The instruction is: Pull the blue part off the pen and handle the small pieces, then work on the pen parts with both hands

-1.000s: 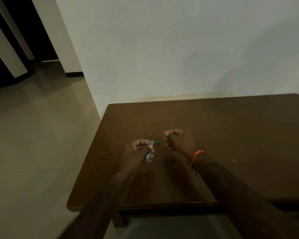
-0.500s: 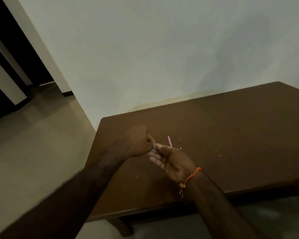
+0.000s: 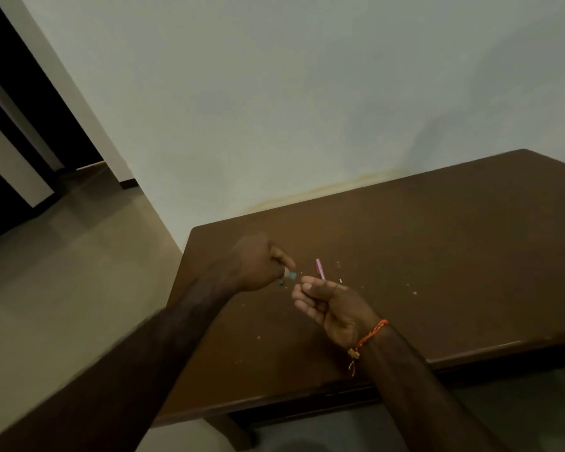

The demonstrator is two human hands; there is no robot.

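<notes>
My left hand (image 3: 258, 262) hovers over the near left part of a dark brown wooden table (image 3: 437, 256), fingers curled round a small light-blue piece (image 3: 291, 275) whose end sticks out toward the right. My right hand (image 3: 327, 303) is palm up just to its right, fingers curled and thumb pinched on something too thin to make out. An orange thread band (image 3: 369, 337) circles the right wrist. A small pink stick (image 3: 320, 268) lies on the table just beyond the right fingertips. A tiny green bit (image 3: 280, 282) sits below the blue piece.
Small pale crumbs (image 3: 340, 281) are scattered on the tabletop near the hands. A pale wall (image 3: 307, 109) stands behind the table. Tiled floor (image 3: 62, 272) and a dark doorway (image 3: 10, 125) lie to the left.
The hands, apart and fisted a second ago, came together and have now drawn slightly apart. The right hand turned palm up. The view swung left and tilted.
</notes>
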